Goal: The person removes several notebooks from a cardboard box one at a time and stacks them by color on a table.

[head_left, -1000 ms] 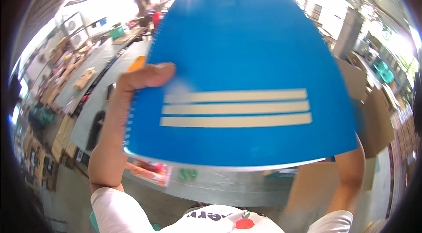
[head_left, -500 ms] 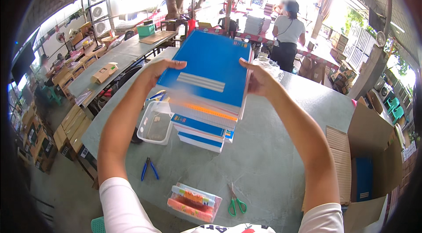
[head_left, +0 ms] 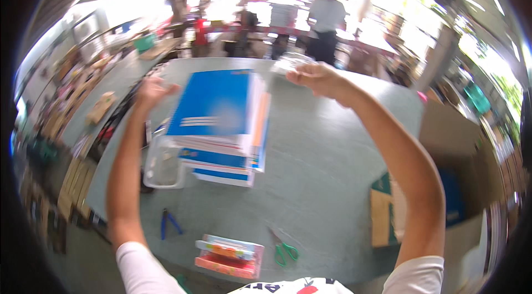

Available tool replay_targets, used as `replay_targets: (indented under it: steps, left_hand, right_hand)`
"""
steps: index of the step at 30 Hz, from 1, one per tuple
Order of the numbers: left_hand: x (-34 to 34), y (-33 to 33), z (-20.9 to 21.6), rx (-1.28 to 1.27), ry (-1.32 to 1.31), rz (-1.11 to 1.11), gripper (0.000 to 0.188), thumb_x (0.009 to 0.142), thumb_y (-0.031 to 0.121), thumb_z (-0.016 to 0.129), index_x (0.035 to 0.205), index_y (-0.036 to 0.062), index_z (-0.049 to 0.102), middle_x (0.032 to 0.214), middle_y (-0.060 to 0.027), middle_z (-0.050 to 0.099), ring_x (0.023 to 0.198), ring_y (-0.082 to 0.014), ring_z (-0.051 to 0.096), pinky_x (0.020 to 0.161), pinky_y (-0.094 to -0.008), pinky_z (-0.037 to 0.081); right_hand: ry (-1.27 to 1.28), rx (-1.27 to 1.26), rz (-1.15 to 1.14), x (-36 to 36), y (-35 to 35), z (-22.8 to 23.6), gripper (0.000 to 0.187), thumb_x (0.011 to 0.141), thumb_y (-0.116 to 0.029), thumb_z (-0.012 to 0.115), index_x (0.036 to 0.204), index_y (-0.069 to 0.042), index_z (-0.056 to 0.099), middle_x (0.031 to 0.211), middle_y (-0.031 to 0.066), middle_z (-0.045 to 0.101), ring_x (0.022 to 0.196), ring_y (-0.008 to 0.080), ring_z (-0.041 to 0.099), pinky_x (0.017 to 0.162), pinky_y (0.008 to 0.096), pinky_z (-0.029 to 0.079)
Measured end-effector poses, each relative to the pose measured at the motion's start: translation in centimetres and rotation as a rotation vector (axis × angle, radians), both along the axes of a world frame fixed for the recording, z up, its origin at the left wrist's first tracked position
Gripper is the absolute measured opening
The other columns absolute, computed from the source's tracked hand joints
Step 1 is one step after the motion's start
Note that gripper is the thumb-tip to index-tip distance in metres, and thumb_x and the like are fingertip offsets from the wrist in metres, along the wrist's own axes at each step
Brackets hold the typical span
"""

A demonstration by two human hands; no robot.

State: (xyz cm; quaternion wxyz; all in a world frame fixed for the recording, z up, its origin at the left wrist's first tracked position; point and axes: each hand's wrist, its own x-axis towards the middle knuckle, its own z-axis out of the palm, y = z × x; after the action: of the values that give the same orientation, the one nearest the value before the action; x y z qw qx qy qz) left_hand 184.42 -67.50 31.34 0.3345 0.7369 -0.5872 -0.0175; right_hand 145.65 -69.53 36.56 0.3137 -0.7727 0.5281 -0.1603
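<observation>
while blue-covered books point(head_left: 213, 100) sit stacked on the desk point(head_left: 321, 183), the left hand point(head_left: 152, 93) hovers alongside, fingers apart; whether the right hand point(head_left: 318, 79) has fingers together, blur conceals.

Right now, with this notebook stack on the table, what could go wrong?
The spiral notebook stack looks uneven, so a bump from the nearby left hand might make it slide. The green-handled scissors lie near the front edge of the grey table, where a nudge could perhaps drop them.

Both hands point(head_left: 154, 93) point(head_left: 318, 79) well apart, arms point(head_left: 123, 183) point(head_left: 402, 155) stretched forward.
</observation>
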Motion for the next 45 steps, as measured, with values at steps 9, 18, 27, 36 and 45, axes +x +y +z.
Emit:
replay_targets:
  steps: [9, 18, 27, 36, 45]
  left_hand:
    - [-37.7, 10.9, 4.3, -0.073, 0.049, -1.191, 0.021, 0.083, 0.011, 0.058, 0.104, 0.0051, 0.06, 0.091, -0.0049, 0.062, 0.077, -0.0113, 0.06, 0.07, -0.0264, 0.05]
    - [-71.9, 12.8, -13.9, 1.198, 0.729, -1.135, 0.041, 0.091, 0.022, 0.048, 0.122, -0.0042, 0.043, 0.111, -0.0186, 0.054, 0.098, -0.0317, 0.057, 0.083, -0.0414, 0.049]
    - [-78.2, 11.1, -19.2, 1.182, 1.101, -0.781, 0.057, 0.094, 0.039, 0.039, 0.134, 0.0008, 0.027, 0.137, -0.0174, 0.034, 0.122, -0.0345, 0.039, 0.101, -0.0501, 0.031]
    - [-73.4, 11.8, -15.4, 1.015, 0.501, -1.066, 0.053, 0.086, 0.025, 0.051, 0.133, 0.0057, 0.035, 0.134, -0.0161, 0.039, 0.122, -0.0316, 0.038, 0.101, -0.0455, 0.032]
    - [-71.3, 10.6, -13.5, 0.639, -0.724, -1.402, 0.065, 0.071, 0.007, 0.055, 0.13, 0.0307, 0.043, 0.133, -0.0115, 0.037, 0.124, -0.0325, 0.035, 0.098, -0.05, 0.035]
  right_hand:
    - [0.336, -0.039, -0.197, -30.8, 26.9, 2.2, 0.067, 0.071, -0.04, 0.073, 0.123, -0.006, 0.048, 0.116, 0.0149, 0.056, 0.1, 0.0241, 0.057, 0.084, 0.0337, 0.046]
    - [0.513, -0.707, -0.415, -39.7, 37.6, -12.4, 0.067, 0.045, -0.056, 0.075, 0.084, -0.005, 0.056, 0.083, 0.0099, 0.052, 0.086, 0.0281, 0.049, 0.087, 0.0415, 0.032]
    - [0.368, -0.647, -0.386, -40.8, 38.1, -11.9, 0.057, 0.051, -0.047, 0.074, 0.086, -0.007, 0.054, 0.084, 0.0056, 0.05, 0.087, 0.0232, 0.048, 0.088, 0.0408, 0.031]
    - [0.281, -0.508, 0.001, -43.6, 36.5, -10.0, 0.054, 0.069, -0.055, 0.063, 0.085, -0.004, 0.057, 0.083, 0.0085, 0.054, 0.079, 0.0245, 0.051, 0.079, 0.0395, 0.038]
    - [0.731, -0.14, 0.616, -47.5, 22.1, -15.4, 0.023, 0.079, -0.026, 0.055, 0.073, -0.005, 0.064, 0.071, 0.0099, 0.062, 0.07, 0.026, 0.06, 0.078, 0.0382, 0.044]
